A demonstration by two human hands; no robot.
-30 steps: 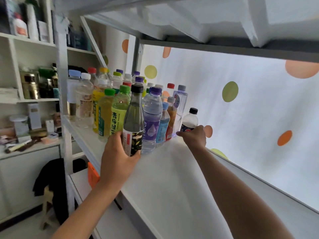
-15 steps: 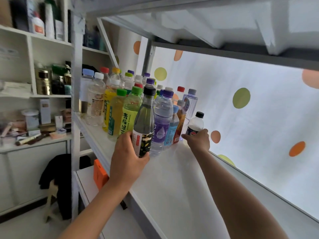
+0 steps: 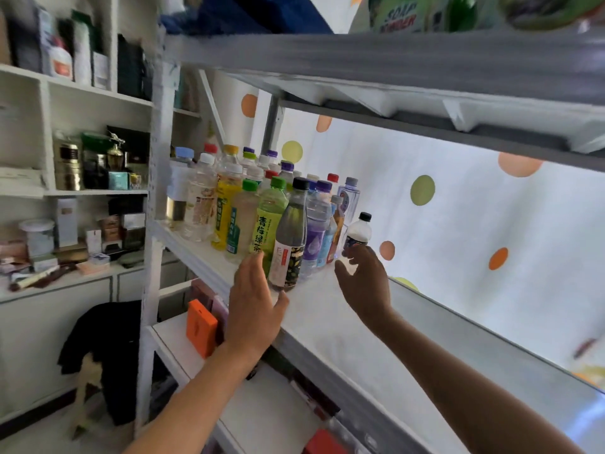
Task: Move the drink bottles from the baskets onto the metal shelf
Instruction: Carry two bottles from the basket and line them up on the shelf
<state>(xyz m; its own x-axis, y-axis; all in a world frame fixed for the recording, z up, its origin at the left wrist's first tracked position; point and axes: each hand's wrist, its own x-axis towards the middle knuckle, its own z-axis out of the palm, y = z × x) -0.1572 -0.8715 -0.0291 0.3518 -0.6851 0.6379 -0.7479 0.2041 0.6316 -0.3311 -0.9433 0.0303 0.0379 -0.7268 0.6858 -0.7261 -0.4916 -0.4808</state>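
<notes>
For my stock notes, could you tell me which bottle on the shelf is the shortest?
The small black-capped bottle by the right hand; every other bottle in the cluster stands taller.

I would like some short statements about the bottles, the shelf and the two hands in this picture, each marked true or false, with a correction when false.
1. The left hand grips the dark bottle with the black cap. False: its fingers are straight and open beside the bottle, gripping nothing.
2. The dark bottle stands upright on the white shelf. True.
3. The right hand holds the small bottle. False: the hand is open, just in front of that bottle.
4. The bottle with the green label has a green cap. True.
5. The small bottle has a red cap. False: its cap is black.
</notes>
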